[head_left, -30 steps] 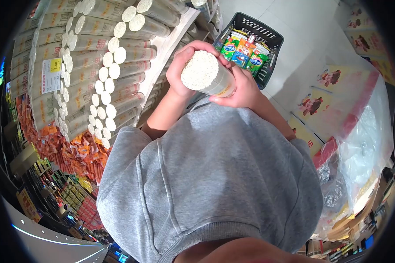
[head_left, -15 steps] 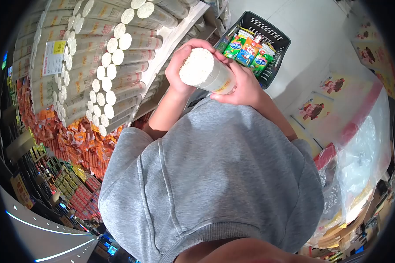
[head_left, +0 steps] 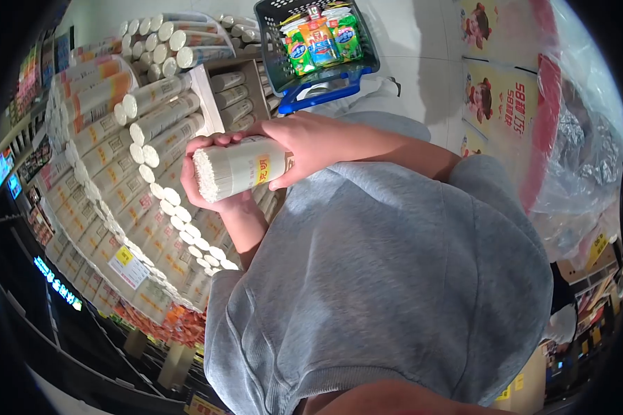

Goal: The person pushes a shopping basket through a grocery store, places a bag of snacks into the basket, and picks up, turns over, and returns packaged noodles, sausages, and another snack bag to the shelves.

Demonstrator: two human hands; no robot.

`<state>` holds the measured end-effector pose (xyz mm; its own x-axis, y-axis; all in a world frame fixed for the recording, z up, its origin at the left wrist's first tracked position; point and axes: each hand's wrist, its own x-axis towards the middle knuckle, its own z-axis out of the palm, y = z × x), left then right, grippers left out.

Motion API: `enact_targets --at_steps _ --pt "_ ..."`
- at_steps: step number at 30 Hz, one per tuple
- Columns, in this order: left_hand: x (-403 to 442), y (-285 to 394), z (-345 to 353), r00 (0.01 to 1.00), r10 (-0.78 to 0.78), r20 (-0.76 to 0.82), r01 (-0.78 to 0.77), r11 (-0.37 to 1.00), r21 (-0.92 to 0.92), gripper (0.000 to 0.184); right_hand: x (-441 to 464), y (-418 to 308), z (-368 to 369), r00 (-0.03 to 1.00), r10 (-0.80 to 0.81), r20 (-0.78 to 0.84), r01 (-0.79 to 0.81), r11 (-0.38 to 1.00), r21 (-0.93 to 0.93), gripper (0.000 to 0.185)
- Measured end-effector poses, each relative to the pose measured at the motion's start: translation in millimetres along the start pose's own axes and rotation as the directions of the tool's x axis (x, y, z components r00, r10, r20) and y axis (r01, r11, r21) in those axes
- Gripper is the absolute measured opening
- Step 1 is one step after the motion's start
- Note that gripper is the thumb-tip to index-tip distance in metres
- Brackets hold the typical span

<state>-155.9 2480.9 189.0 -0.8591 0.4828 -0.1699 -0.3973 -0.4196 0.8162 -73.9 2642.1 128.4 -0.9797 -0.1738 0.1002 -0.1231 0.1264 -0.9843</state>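
Note:
A cylindrical pack of white dry noodles (head_left: 235, 166) with a yellow and orange label lies nearly level between my hands, in front of my chest. Its white noodle end faces left. My left hand (head_left: 202, 173) wraps round the left part of the pack, with fingers over the top and the palm beneath. At the other end, my right hand (head_left: 294, 145) grips the pack, covering part of the label. Just beyond my hands, many similar packs (head_left: 166, 124) are stacked on a display to the left.
A dark basket (head_left: 273, 52) with a blue handle (head_left: 322, 95) stands on the floor ahead, holding green and orange packets (head_left: 322, 41). A price tag (head_left: 128, 266) hangs on the stacked packs. Printed boxes (head_left: 495, 97) and clear plastic wrap (head_left: 588, 138) are on the right.
Both hands have moved left with the pack, which has turned more level so its label shows. The view has swung, so the basket appears further left and its blue handle is visible.

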Motion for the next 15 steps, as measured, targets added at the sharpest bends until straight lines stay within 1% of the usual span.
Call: enact_targets --at_steps 1,4,7,10,13,15 --pt "4 -3 2 1.0 -0.015 0.009 0.015 1.0 0.004 0.046 -3 4 0 0.999 -0.018 -0.047 0.019 1.0 0.013 0.075" --pt "13 -10 5 0.999 -0.04 0.036 0.039 0.999 0.03 0.045 -7 7 -2 0.997 0.067 -0.046 -0.065 0.997 0.045 0.075" --pt "18 -13 4 0.997 -0.067 0.029 0.066 0.997 0.027 0.045 -9 7 -6 0.995 0.061 -0.084 -0.057 0.997 0.051 0.074" --pt "23 -17 3 0.996 -0.083 0.017 0.083 0.997 -0.008 0.044 -9 9 -10 0.994 0.078 -0.073 -0.076 0.997 0.029 0.074" --pt "28 -22 -2 0.995 -0.098 0.01 0.098 0.995 -0.023 0.043 -9 13 -12 0.992 0.051 -0.116 -0.049 0.999 0.023 0.073" --pt "33 -26 1 0.993 -0.115 0.027 0.115 0.993 -0.018 0.043 -10 13 -15 0.989 0.094 -0.114 -0.093 0.996 0.017 0.073"
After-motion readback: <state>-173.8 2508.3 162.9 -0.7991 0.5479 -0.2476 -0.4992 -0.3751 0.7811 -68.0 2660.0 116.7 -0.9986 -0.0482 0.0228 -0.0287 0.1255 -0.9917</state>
